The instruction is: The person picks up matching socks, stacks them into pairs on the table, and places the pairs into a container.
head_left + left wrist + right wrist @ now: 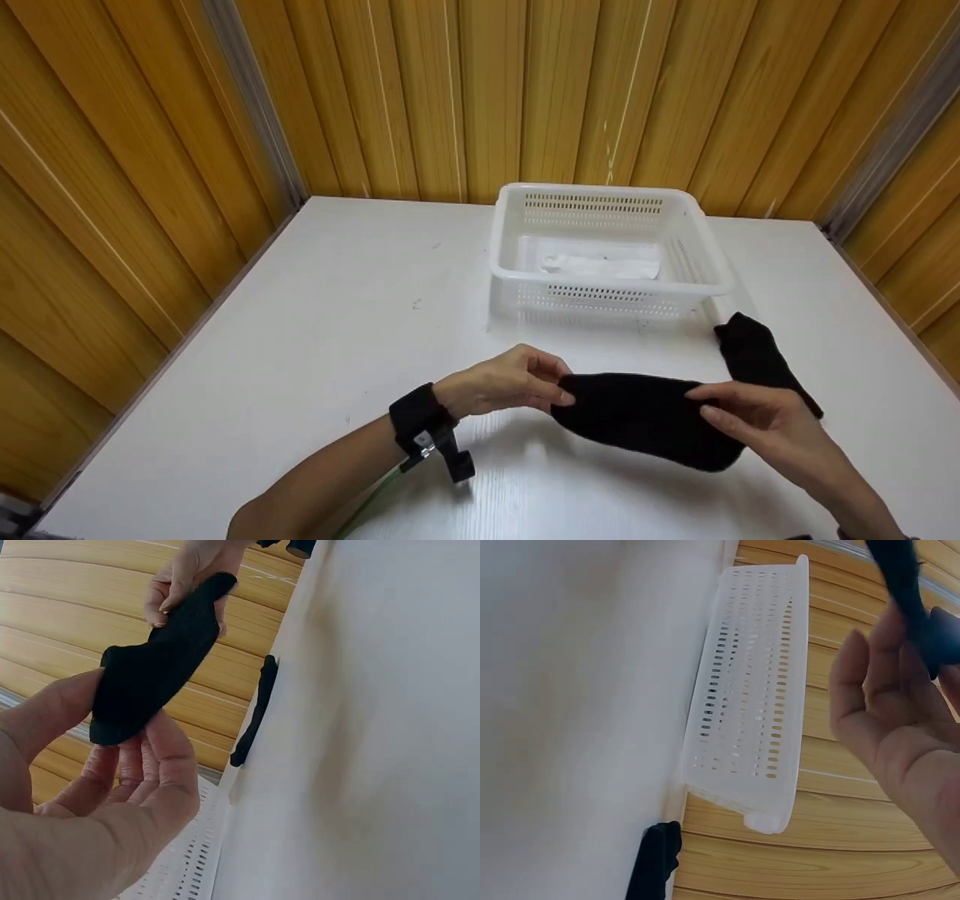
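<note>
A black sock (637,416) is stretched sideways above the table between both hands. My left hand (514,382) pinches its left end, thumb on the near side and fingers behind, as the left wrist view also shows. At the other end, my right hand (780,427) grips the sock between thumb and fingers. A second black sock (757,356) lies flat on the table, partly behind the right hand in the head view.
Beyond the hands stands a white perforated plastic basket (611,283) with a flat white item (604,267) inside. Wood-look panels (487,97) wall in the white table (300,375) at the back and sides. A black camera strap (420,416) is on my left wrist.
</note>
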Available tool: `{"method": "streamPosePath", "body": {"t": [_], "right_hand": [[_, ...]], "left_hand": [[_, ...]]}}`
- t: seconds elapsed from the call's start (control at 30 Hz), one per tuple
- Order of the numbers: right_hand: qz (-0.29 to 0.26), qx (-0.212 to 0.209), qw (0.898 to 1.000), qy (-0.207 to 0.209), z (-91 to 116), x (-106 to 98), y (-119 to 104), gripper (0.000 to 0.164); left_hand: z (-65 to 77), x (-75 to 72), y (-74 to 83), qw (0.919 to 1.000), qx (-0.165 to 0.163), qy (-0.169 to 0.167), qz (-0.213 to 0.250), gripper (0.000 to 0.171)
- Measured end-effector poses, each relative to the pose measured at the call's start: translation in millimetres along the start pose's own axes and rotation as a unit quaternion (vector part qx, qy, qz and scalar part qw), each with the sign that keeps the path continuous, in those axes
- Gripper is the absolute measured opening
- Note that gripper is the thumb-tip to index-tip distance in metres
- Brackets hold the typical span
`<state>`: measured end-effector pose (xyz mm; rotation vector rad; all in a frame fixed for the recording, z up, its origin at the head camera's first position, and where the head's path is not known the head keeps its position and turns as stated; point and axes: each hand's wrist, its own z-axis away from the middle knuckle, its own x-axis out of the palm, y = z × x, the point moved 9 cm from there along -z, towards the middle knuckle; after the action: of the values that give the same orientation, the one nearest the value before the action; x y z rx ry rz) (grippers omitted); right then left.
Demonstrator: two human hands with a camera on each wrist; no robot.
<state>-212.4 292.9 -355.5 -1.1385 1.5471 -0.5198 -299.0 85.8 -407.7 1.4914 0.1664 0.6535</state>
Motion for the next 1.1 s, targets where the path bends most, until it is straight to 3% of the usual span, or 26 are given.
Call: {"method": "streamPosePath", "body": {"t": [0.2,0.4,0.53,0.67,0.9,1.1], "right_hand": [[-0.008,0.048,0.998,-0.044,6,12,25,0.027],[0.036,0.004,0.993,-0.112,7,27,27,0.030],[0.077,-0.037,0.989,-0.120,4,31,23,0.036],[0.095,-0.032,0.985,-0.137,1,34,27,0.034],[0.155,-0.048,0.974,-0.156,3,38,28,0.023],[0.219,-0.061,0.966,-0.122,1,25,20,0.016]], "left_hand": [[5.9,-3.8,-20.6,0.9987,-0.044,0.010,-0.023,0.010],[6.7,-8.1,-33.9,0.9956,-0.077,0.029,-0.045,0.023],[7.8,-8.2,-38.8,0.9955,-0.085,0.016,-0.037,0.032],[9.1,-9.2,-41.2,0.9947,-0.092,0.018,-0.043,0.033],[10.4,-7.0,-31.5,0.9891,-0.066,0.041,-0.125,0.030],[14.0,-8.6,-16.3,0.9658,-0.023,0.073,-0.248,0.021]]}}
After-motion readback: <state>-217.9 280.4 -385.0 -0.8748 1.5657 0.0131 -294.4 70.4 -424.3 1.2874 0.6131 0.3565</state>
